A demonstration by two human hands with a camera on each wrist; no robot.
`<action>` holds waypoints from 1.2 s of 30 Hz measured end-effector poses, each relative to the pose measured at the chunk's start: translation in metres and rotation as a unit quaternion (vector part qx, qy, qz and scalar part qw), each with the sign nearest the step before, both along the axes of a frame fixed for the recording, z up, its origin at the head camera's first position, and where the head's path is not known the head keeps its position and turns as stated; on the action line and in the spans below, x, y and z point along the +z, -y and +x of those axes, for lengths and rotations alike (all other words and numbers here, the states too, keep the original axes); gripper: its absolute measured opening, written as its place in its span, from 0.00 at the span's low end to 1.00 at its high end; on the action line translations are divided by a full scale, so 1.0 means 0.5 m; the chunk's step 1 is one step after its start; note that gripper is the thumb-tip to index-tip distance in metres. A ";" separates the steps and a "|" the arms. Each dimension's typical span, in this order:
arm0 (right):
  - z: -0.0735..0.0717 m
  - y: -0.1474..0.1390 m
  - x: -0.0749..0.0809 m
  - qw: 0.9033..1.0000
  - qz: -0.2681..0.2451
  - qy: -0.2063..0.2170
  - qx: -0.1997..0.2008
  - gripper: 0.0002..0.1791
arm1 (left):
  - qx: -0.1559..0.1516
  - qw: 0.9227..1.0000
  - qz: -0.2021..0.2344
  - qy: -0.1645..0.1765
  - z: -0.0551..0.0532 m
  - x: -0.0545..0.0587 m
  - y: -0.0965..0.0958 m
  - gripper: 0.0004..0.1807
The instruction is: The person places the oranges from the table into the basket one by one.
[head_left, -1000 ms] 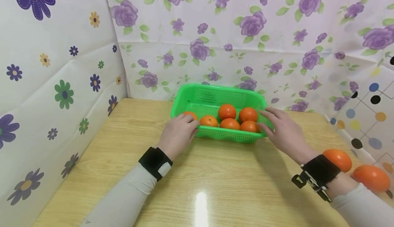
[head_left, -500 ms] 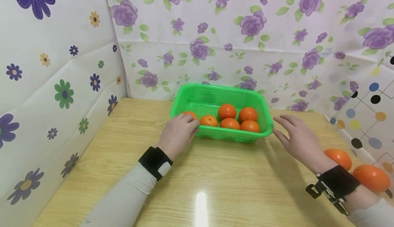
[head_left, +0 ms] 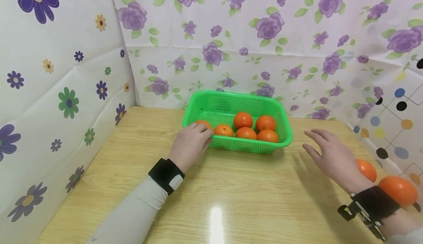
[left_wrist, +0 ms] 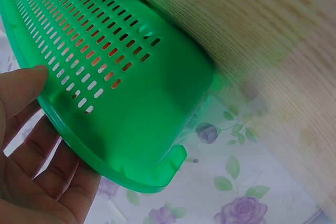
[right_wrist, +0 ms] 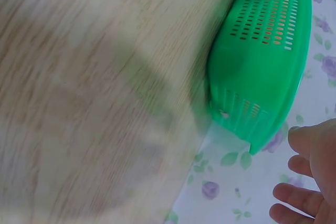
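A green plastic basket (head_left: pixel 231 144) with perforated sides stands on the table, holding several orange fruits (head_left: pixel 243 120) along its front and right. My left hand (head_left: pixel 191 143) grips the basket's near rim at its left corner. In the left wrist view the thumb lies on the outer wall (left_wrist: pixel 157 85) while the fingers go over the rim. My right hand (head_left: pixel 333 158) hovers to the right of the basket with relaxed, spread fingers and holds nothing. The right wrist view shows its fingers (right_wrist: pixel 299 198) apart from the basket's end.
Two more orange fruits, one (head_left: pixel 366 170) partly behind the right wrist and another (head_left: pixel 398 190) nearer, lie at the table's right edge. Flower-printed sheets (head_left: pixel 211 23) hang behind and at the left of the wooden table (head_left: pixel 185 203); a dotted sheet hangs at the right.
My right hand has moved away from the fruit at the basket's right end, out past the rim toward the right. The left hand keeps its grip, and the basket stays in place.
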State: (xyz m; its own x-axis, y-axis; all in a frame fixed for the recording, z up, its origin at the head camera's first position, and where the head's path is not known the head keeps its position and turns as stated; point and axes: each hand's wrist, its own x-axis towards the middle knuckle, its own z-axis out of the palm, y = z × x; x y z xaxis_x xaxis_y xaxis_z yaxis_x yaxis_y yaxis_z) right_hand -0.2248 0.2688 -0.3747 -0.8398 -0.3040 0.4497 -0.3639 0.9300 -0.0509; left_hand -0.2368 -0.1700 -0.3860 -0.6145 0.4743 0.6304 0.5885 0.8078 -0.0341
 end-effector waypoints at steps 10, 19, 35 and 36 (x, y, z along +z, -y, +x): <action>0.012 -0.029 -0.005 1.000 -0.010 -0.005 -0.005 0.29 | -0.005 1.000 0.006 0.000 0.000 0.001 0.000 0.05; 0.024 -0.061 -0.020 1.000 -0.019 0.009 -0.023 0.30 | -0.007 1.000 0.009 -0.002 -0.001 -0.001 -0.001 0.05; 0.034 -0.101 -0.046 0.997 -0.006 0.041 -0.068 0.31 | -0.007 1.000 0.007 -0.008 -0.001 -0.002 -0.001 0.05; 0.035 -0.101 -0.046 0.997 -0.006 0.043 -0.070 0.31 | -0.008 1.000 0.007 -0.010 -0.001 -0.002 -0.001 0.05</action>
